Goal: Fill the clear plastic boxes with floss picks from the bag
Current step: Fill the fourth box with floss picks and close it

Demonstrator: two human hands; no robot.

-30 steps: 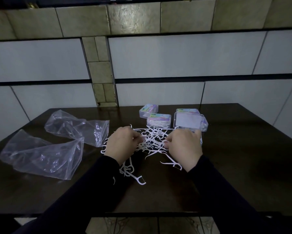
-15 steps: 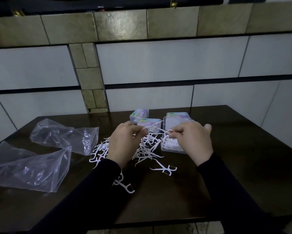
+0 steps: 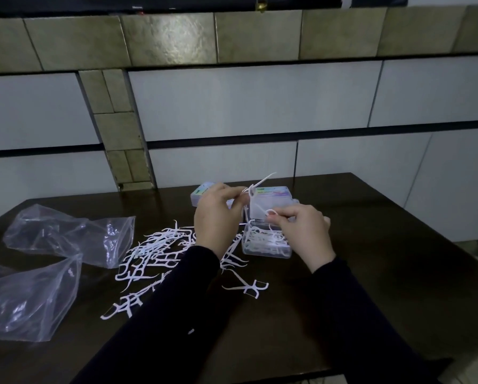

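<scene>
Both hands have lifted off the heap since a second ago. Left to right: empty bags (image 3: 69, 234), loose floss picks (image 3: 154, 253) on the table, left hand (image 3: 218, 217) pinching a raised pick (image 3: 260, 184), right hand (image 3: 304, 231) pinching another above the open box (image 3: 265, 246). Loading is underway; next, lower both picks in flat.

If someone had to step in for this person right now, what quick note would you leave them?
Left hand pinches a floss pick raised above the table.
Right hand pinches another pick over the open box.
The open box already holds some picks; how full it is, I cannot tell.
Behind it stand more boxes; their fill is unclear.
A loose pile of picks lies on the dark table, two plastic bags to the left.
Left: box the held picks, then the pile.
</scene>
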